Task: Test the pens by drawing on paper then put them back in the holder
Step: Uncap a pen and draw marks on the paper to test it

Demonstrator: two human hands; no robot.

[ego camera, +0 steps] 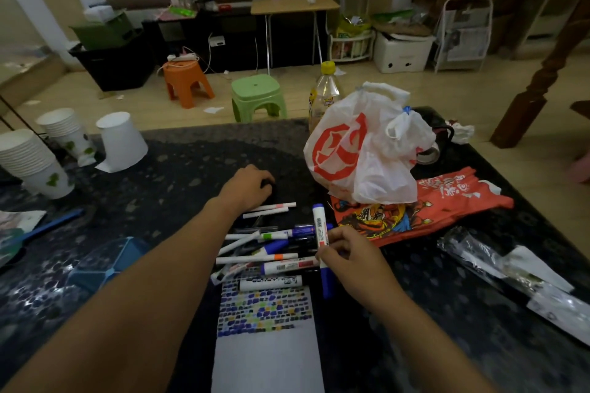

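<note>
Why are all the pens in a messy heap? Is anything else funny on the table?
The pens lie criss-crossed on the table above the paper, not in any holder. One white paper cup stands upside down and tilted, next to the upright cup stacks. The right hand holds a blue marker.

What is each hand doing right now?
Left hand: curled around a small dark thing, unclear what.
Right hand: holds a blue marker.

Pens [268, 252] lie heaped at centre frame, paper [268, 344] below them, cups [48, 150] at far left, a plastic bag [360, 156] upper right of the heap
</note>
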